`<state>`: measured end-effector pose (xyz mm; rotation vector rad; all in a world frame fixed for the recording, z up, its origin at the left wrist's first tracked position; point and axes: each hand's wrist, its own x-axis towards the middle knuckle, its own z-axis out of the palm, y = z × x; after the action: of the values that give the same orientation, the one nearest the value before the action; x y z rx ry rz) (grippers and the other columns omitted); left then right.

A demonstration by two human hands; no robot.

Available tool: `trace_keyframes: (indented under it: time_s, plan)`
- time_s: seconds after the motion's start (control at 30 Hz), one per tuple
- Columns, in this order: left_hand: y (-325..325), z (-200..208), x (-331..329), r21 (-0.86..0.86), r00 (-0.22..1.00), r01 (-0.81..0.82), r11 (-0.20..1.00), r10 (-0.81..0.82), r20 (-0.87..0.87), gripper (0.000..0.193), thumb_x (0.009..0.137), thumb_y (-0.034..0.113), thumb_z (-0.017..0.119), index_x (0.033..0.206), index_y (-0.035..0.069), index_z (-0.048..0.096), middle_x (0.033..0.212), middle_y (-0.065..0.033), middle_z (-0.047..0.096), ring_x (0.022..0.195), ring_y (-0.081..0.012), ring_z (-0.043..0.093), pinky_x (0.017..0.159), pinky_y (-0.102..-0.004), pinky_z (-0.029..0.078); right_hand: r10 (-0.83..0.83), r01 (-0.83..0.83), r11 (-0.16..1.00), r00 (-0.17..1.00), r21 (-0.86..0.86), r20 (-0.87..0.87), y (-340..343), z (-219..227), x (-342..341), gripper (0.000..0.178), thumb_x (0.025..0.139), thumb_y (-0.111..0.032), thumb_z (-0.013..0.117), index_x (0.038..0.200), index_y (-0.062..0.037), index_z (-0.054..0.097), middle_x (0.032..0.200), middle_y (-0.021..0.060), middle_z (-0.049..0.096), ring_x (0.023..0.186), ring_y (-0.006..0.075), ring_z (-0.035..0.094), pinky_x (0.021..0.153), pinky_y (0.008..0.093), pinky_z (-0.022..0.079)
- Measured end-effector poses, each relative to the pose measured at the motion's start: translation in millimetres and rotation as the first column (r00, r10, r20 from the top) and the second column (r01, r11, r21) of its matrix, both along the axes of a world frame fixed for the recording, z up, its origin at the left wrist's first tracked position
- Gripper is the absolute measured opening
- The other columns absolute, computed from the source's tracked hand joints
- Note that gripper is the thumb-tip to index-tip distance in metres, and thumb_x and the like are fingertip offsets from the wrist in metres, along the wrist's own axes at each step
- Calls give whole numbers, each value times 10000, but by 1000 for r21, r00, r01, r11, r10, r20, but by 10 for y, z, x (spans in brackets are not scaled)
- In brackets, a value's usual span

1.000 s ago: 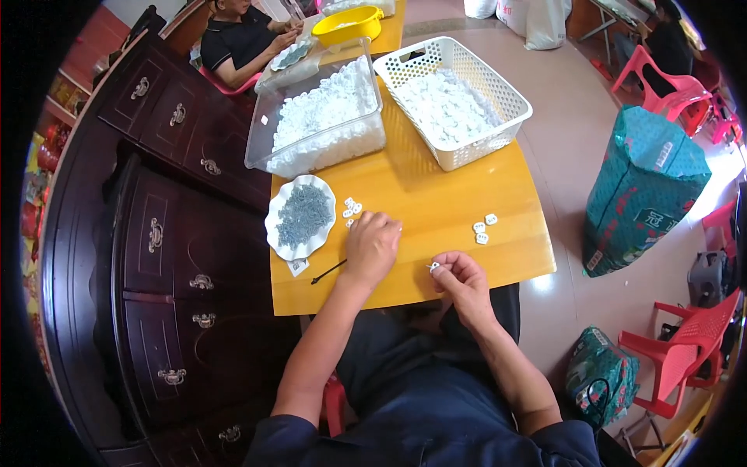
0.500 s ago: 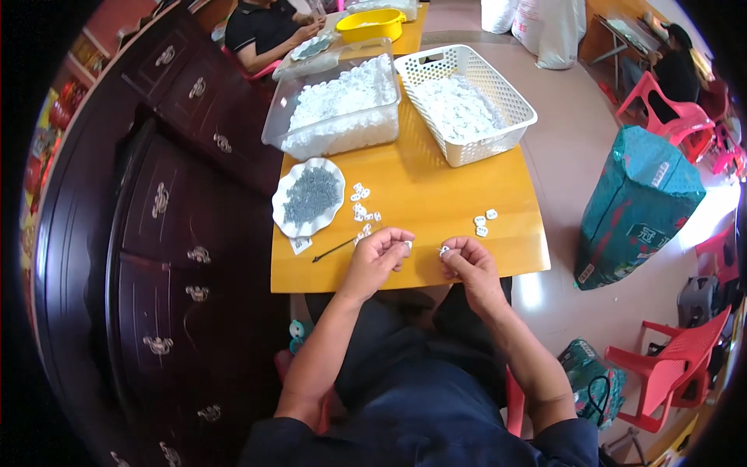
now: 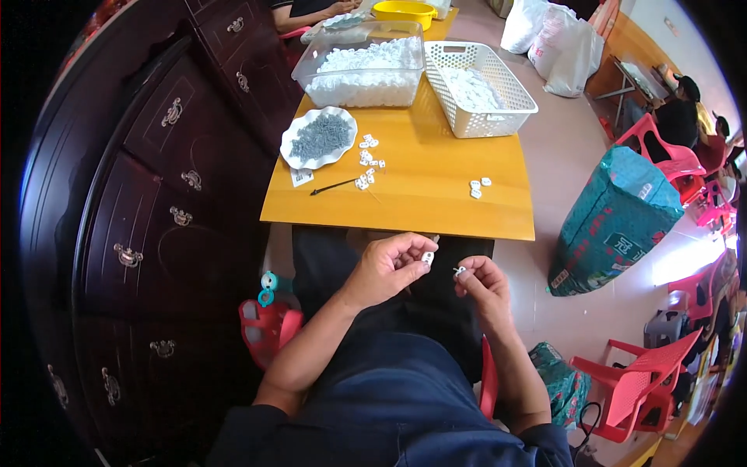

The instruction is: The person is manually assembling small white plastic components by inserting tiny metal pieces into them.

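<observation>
My left hand (image 3: 385, 272) is closed in a pinch on a small white plastic piece (image 3: 427, 258) with dark holes in its face. Beside it, my right hand (image 3: 486, 286) pinches another small white piece (image 3: 460, 272), partly hidden by the fingertips. The two hands are apart, over my lap just off the front edge of the yellow table (image 3: 436, 206). Similar white pieces (image 3: 364, 158) lie scattered left of the table's middle, and a small group (image 3: 476, 188) lies at the right.
A wavy white plate (image 3: 350, 124) holds many small grey parts, with a dark thin tool (image 3: 333, 187) near it. Behind stand a clear bin (image 3: 358, 95) and a white basket (image 3: 510, 122), both holding white pieces. Dark drawers line the left; a green sack (image 3: 607, 233) stands right.
Both hands have drawn back from the tabletop to over my lap. The left-hand piece now shows its face with the holes. The view has tilted down and shifted.
</observation>
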<state>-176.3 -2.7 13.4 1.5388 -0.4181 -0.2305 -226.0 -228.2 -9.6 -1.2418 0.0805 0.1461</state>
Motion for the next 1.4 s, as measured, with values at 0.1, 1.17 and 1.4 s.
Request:
trace_keyframes:
  time_s: [0.1,1.17,1.4]
  plan:
    - [-38,37,-196,3,1000,0,1000,-1,26,254,915,-4,713,1167,3,689,885,31,668,732,-5,577,670,-187,493,-9,9,1000,1000,25,17,63,7,-152,116,984,-71,660,1095,-36,655,902,8,680,783,80,619,736,234,504]
    - [-5,-22,-444,77,991,-7,997,-4,135,255,905,-4,720,1159,10,711,844,29,684,693,-15,564,630,-201,478,55,-59,998,992,37,114,285,25,-320,88,993,-65,655,1074,-31,654,913,-16,658,783,47,591,714,203,484]
    - [5,-21,-442,123,988,-11,992,-8,155,251,898,6,731,1149,13,734,830,26,681,677,-18,545,608,-204,458,67,-69,998,990,13,121,290,3,-323,90,990,-59,664,1072,-21,654,906,-20,655,791,38,582,707,196,476]
